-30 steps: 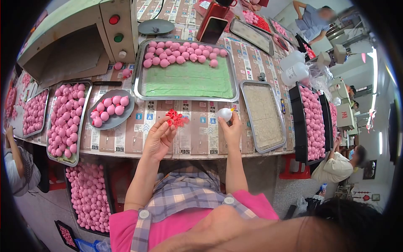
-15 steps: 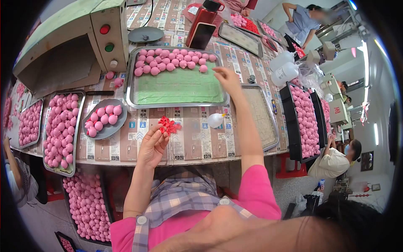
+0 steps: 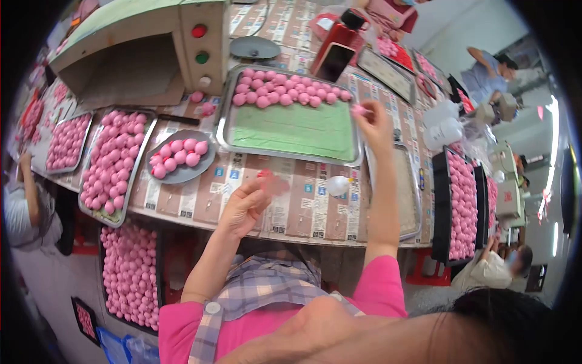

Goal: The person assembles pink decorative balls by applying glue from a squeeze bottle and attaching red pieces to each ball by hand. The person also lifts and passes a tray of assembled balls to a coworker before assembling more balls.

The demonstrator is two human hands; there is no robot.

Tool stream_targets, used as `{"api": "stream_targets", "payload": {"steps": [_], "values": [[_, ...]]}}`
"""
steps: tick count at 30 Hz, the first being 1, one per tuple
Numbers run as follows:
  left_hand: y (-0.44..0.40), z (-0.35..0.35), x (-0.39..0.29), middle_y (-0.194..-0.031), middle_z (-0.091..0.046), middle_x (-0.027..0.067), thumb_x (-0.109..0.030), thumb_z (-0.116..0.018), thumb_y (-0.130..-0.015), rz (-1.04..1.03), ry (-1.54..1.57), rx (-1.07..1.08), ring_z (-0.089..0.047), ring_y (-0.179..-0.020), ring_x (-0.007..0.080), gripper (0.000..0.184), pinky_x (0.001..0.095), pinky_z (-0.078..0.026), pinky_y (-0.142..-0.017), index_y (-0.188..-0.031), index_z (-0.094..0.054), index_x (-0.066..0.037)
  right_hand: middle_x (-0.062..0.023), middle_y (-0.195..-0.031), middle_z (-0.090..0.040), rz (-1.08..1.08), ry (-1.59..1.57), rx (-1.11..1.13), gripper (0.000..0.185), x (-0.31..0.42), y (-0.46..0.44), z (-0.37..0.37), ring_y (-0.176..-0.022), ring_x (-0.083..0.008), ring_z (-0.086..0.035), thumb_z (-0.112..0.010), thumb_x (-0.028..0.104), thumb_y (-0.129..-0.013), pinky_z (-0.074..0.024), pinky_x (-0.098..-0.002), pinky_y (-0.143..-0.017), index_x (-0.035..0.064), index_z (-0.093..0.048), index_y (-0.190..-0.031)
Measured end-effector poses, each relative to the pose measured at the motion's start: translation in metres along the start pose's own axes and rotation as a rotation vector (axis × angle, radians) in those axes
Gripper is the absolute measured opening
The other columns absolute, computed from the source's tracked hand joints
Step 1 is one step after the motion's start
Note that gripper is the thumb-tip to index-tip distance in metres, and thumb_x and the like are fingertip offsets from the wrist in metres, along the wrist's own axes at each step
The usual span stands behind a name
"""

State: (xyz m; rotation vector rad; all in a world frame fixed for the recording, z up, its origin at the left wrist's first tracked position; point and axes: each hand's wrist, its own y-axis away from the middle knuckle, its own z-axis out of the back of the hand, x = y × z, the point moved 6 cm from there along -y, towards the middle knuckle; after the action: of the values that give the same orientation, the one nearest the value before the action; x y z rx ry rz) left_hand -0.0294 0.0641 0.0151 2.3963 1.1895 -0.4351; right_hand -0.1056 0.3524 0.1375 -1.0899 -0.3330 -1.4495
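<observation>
The paper-covered table (image 3: 309, 212) bears a boxy machine (image 3: 197, 73) at upper left, a green-lined tray (image 3: 291, 130) at upper centre, a ball-filled tray (image 3: 112, 216) and a grey plate (image 3: 203, 162) at left, a white squeeze bottle (image 3: 337, 186) near centre and a beige-lined tray (image 3: 407, 188) right of centre.

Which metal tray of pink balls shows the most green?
The large tray just left of the right hand: pink balls crowd only its far side, leaving most green lining bare. Balls nearly cover the two trays at left.

Workshop with workers (image 3: 485, 77) and ball-filled trays (image 3: 139, 170)
</observation>
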Motion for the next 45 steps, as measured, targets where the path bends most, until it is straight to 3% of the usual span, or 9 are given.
{"api": "stream_targets", "payload": {"steps": [5, 7, 8, 11, 18, 31, 37, 43, 45], "values": [[-0.004, 0.0, 0.008, -0.1, -0.057, 0.0056, -0.003, -0.059, -0.076, 0.013, -0.032, -0.006, -0.056, -0.088, 0.014, 0.03, 0.0261, -0.046, -0.077, -0.105, -0.054, -0.002, -0.0119, -0.093, -0.057, 0.051, -0.615, -0.012, 0.031, 0.084, 0.107, 0.006, -0.084, -0.0159, -0.056, -0.059, -0.001, -0.074, -0.0452, -0.0274, -0.076, -0.0004, -0.047, -0.103], [-0.004, -0.005, 0.009, -0.099, -0.058, 0.0058, -0.002, -0.058, -0.076, 0.015, -0.074, -0.003, -0.056, -0.088, 0.0133, 0.027, 0.026, -0.046, -0.077, -0.103, -0.056, -0.002, -0.0115, -0.101, -0.054, -0.103, -0.706, 0.094, 0.042, 0.075, 0.142, -0.021, -0.089, -0.0173, -0.056, -0.056, -0.004, -0.075, -0.045, -0.0284, -0.079, -0.0003, -0.042, -0.115], [-0.003, -0.009, 0.01, -0.098, -0.058, 0.006, -0.001, -0.058, -0.076, 0.021, -0.097, 0.004, -0.056, -0.088, 0.013, 0.027, 0.026, -0.046, -0.077, -0.102, -0.056, -0.002, -0.0106, -0.104, -0.053, -0.1, -0.774, 0.128, 0.042, 0.064, 0.153, -0.043, -0.09, -0.0161, -0.055, -0.058, -0.003, -0.075, -0.0456, -0.0272, -0.078, -0.001, -0.044, -0.114], [0.003, -0.005, 0.012, -0.093, -0.06, 0.0063, 0.0, -0.057, -0.076, -0.005, -0.157, -0.043, -0.057, -0.083, 0.012, 0.022, 0.0249, -0.046, -0.074, -0.098, -0.059, -0.002, -0.0058, -0.096, -0.056, -0.422, -0.881, 0.16, 0.035, 0.042, 0.177, -0.096, -0.089, -0.0129, -0.055, -0.062, -0.003, -0.072, -0.0445, -0.0238, -0.078, -0.0004, -0.051, -0.106], [0.008, -0.004, 0.007, -0.092, -0.061, 0.0066, 0.003, -0.057, -0.075, -0.155, -0.396, 0.004, -0.057, -0.083, 0.0112, 0.021, 0.0232, -0.044, -0.076, -0.096, -0.059, 0.0, -0.0059, -0.096, -0.054, -0.185, -0.657, 0.092, 0.033, 0.056, 0.179, -0.109, -0.088, -0.0121, -0.055, -0.065, -0.001, -0.07, -0.0458, -0.0241, -0.076, 0.0002, -0.054, -0.102], [0.01, -0.014, 0.001, -0.092, -0.057, 0.0057, 0.004, -0.058, -0.074, -0.33, -0.672, 0.04, -0.054, -0.086, 0.0123, 0.018, 0.0234, -0.043, -0.077, -0.092, -0.06, 0.002, -0.0088, -0.091, -0.055, -0.055, -0.361, 0.038, 0.032, 0.064, 0.178, -0.1, -0.081, -0.0161, -0.057, -0.069, 0.006, -0.066, -0.0471, -0.0254, -0.069, 0.0015, -0.056, -0.095], [0.012, -0.02, -0.004, -0.092, -0.057, 0.0071, 0.002, -0.059, -0.073, -0.406, -0.844, 0.075, -0.055, -0.086, 0.0135, 0.016, 0.0242, -0.044, -0.075, -0.089, -0.061, 0.001, -0.0066, -0.091, -0.055, -0.222, -0.642, 0.094, 0.033, 0.047, 0.186, -0.109, -0.082, -0.0132, -0.057, -0.069, 0.003, -0.067, -0.0462, -0.0244, -0.072, 0.0007, -0.054, -0.096], [0.014, -0.024, -0.003, -0.092, -0.057, 0.0072, 0.003, -0.059, -0.074, -0.396, -0.813, 0.074, -0.055, -0.086, 0.0131, 0.016, 0.0242, -0.045, -0.076, -0.089, -0.061, 0.002, -0.0067, -0.095, -0.054, -0.249, -0.693, 0.127, 0.034, 0.044, 0.186, -0.108, -0.087, -0.0131, -0.056, -0.068, 0.0, -0.068, -0.0459, -0.025, -0.076, 0.001, -0.052, -0.099], [0.014, -0.023, -0.005, -0.092, -0.057, 0.0068, 0.003, -0.058, -0.074, -0.386, -0.76, 0.06, -0.056, -0.085, 0.0128, 0.016, 0.0244, -0.044, -0.076, -0.09, -0.06, 0.002, -0.0077, -0.095, -0.054, -0.323, -0.874, 0.093, 0.037, 0.043, 0.186, -0.104, -0.087, -0.0142, -0.056, -0.066, -0.001, -0.069, -0.0463, -0.0261, -0.076, 0.0013, -0.05, -0.102]]}}
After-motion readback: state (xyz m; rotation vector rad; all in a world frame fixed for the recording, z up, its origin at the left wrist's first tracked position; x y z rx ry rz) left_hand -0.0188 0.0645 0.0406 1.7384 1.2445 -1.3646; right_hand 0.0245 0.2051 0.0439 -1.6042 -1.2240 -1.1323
